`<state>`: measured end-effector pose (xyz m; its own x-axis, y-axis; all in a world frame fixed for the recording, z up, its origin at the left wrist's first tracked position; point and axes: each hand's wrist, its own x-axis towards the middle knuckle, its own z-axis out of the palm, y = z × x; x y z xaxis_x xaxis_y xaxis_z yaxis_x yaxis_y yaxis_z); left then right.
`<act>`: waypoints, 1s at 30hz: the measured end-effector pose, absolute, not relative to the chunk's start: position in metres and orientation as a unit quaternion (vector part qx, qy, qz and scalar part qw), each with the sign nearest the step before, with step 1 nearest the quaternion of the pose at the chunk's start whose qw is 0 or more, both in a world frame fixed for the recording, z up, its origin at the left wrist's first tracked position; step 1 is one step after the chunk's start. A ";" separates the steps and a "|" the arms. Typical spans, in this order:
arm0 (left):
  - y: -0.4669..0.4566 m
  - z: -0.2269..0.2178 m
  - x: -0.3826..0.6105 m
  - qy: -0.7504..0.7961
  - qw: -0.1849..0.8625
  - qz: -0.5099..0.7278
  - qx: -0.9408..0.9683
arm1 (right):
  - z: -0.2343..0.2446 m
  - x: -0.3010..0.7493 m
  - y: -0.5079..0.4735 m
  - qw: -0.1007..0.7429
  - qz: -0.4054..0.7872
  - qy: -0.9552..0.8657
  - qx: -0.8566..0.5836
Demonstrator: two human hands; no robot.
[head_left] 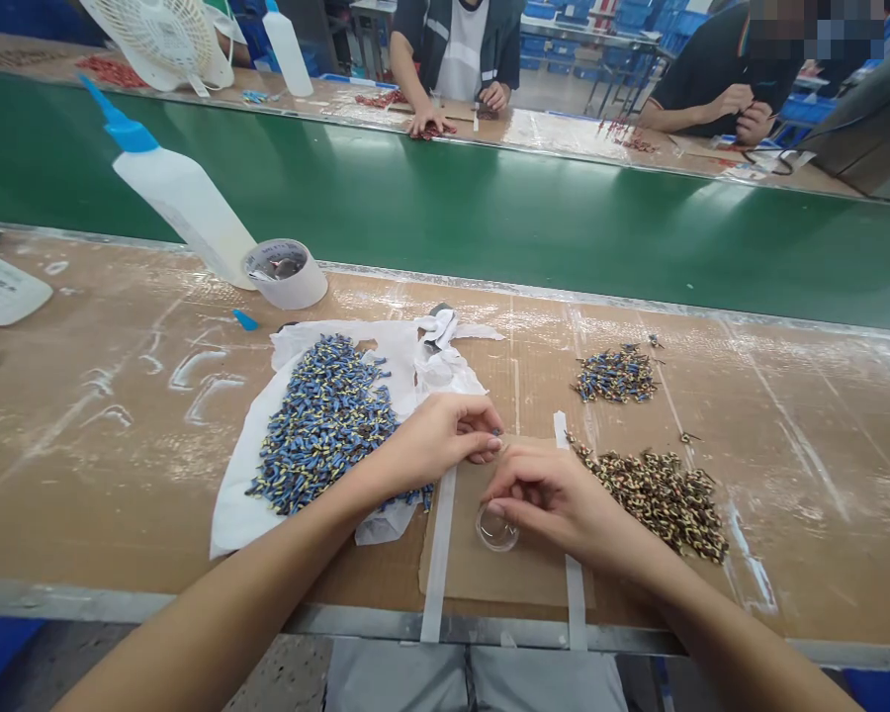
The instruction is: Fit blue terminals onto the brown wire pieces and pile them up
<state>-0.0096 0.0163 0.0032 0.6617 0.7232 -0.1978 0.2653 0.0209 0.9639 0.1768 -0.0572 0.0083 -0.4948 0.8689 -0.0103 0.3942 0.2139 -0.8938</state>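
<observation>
My left hand (456, 430) is closed in a pinch, with a tiny blue piece just showing at the fingertips. Close by on the right, my right hand (538, 489) is also pinched; whatever its fingertips hold is hidden. Below those fingers a small clear round dish (497, 528) rests on a taped cardboard sheet (504, 578). A big heap of small blue-and-yellow parts (326, 420) lies on white cloth (237, 504) beside my left forearm. Brown-and-cream small parts (664, 499) are piled beyond my right wrist, and a smaller blue-brown pile (615, 376) sits farther back.
A white squeeze bottle (182, 203) with a blue nozzle leans beside a tape roll (288, 274) at the back left. A small blue cap (245, 319) lies near them. The green belt (445, 213) runs behind the bench, with people working across it.
</observation>
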 end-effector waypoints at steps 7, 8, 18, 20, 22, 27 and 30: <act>0.010 -0.001 -0.004 0.388 0.641 0.193 0.634 | 0.015 0.187 -0.054 0.236 0.511 -0.705 -0.432; 0.009 -0.002 -0.002 0.390 0.634 0.195 0.638 | 0.015 0.187 -0.054 0.237 0.525 -0.694 -0.432; -0.002 -0.002 0.006 0.386 0.624 0.181 0.655 | 0.018 0.203 -0.054 0.359 0.565 -0.551 -0.499; -0.003 -0.003 0.006 0.377 0.627 0.169 0.660 | 0.017 0.206 -0.053 0.417 0.496 -0.542 -0.534; -0.004 -0.004 0.006 0.370 0.633 0.163 0.660 | 0.015 0.205 -0.053 0.459 0.440 -0.536 -0.556; -0.004 -0.007 0.007 0.353 0.669 0.163 0.633 | 0.010 0.199 -0.053 0.467 0.379 -0.557 -0.573; -0.003 -0.006 0.007 0.348 0.689 0.158 0.616 | 0.009 0.199 -0.052 0.459 0.370 -0.571 -0.570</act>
<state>0.0070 -0.0033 -0.0059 0.7077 0.6465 -0.2851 0.2115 0.1911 0.9585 0.1987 -0.0523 0.0093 0.0726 0.9921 0.1022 0.3117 0.0748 -0.9472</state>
